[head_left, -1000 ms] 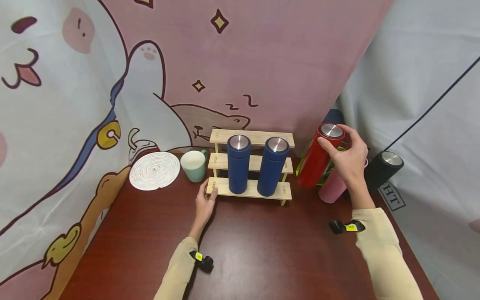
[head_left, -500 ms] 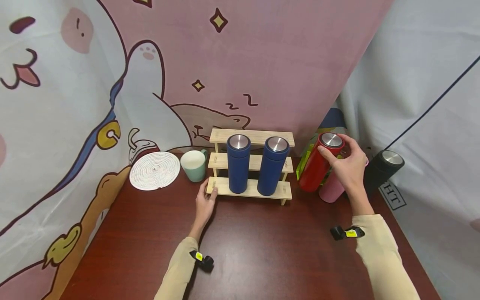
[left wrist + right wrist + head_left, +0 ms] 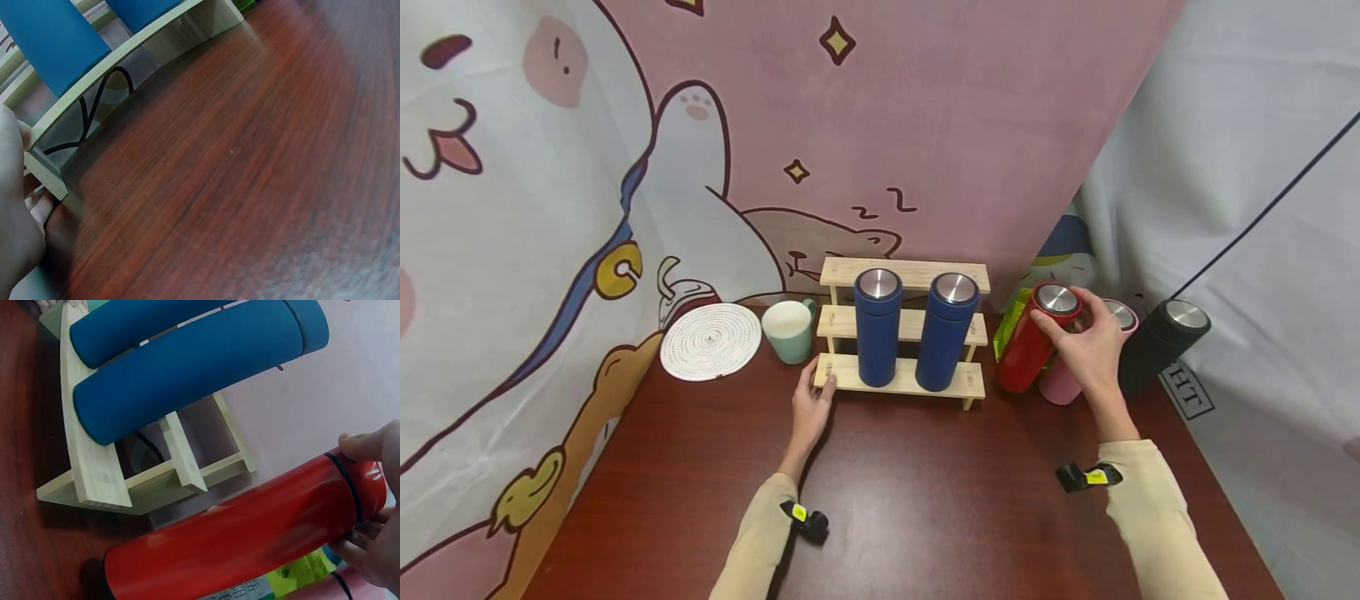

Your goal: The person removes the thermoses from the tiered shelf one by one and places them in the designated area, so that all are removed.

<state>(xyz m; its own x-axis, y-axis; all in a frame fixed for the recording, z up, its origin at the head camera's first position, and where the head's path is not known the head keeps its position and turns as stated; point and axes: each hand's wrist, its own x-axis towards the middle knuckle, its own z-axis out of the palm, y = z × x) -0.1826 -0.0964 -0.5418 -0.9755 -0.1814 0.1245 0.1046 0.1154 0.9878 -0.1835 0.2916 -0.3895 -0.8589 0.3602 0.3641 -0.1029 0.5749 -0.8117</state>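
Note:
My right hand (image 3: 1092, 346) grips a red thermos bottle (image 3: 1030, 350) by its top, thumb on one side of the lid and fingers round the other. In the right wrist view the red thermos (image 3: 231, 537) stands beside the end of a three-tier wooden rack (image 3: 100, 469). Two blue thermoses (image 3: 877, 333) with steel lid tops stand upright on the rack's lowest step. My left hand (image 3: 811, 408) holds the left end of that lowest step (image 3: 842, 375), thumb on top. In the left wrist view part of the left hand (image 3: 19, 219) shows at the rack's end.
A pink thermos (image 3: 1060, 383) and a black thermos (image 3: 1161, 342) stand at the right, with a yellow-green packet (image 3: 1011, 325) behind the red one. Left of the rack are a mint-green mug (image 3: 788, 333) and a round white woven mat (image 3: 709, 342). A printed cloth backs the table.
My right hand has lowered the red thermos toward the table and brought it slightly nearer, uncovering the pink thermos's lid. The left hand and the rack have stayed put.

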